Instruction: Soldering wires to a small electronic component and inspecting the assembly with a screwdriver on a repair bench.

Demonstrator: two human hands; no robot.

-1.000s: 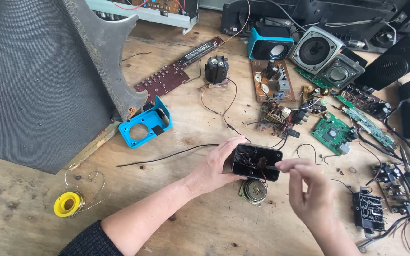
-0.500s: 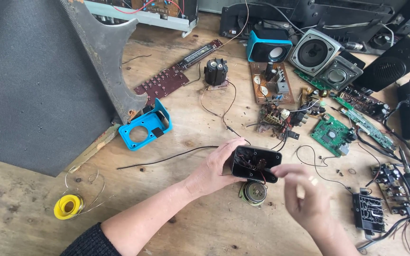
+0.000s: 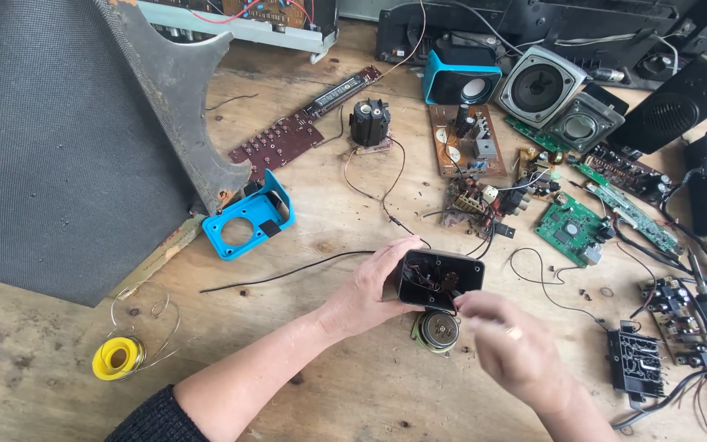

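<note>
Black speaker housing (image 3: 439, 280) in left hand (image 3: 367, 288), small round speaker (image 3: 437, 331) beneath, circuit boards (image 3: 570, 229) beyond.

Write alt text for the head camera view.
A left hand holds an open black speaker housing while the right hand reaches into it, above a loose speaker driver on a wooden workbench strewn with circuit boards.
</note>
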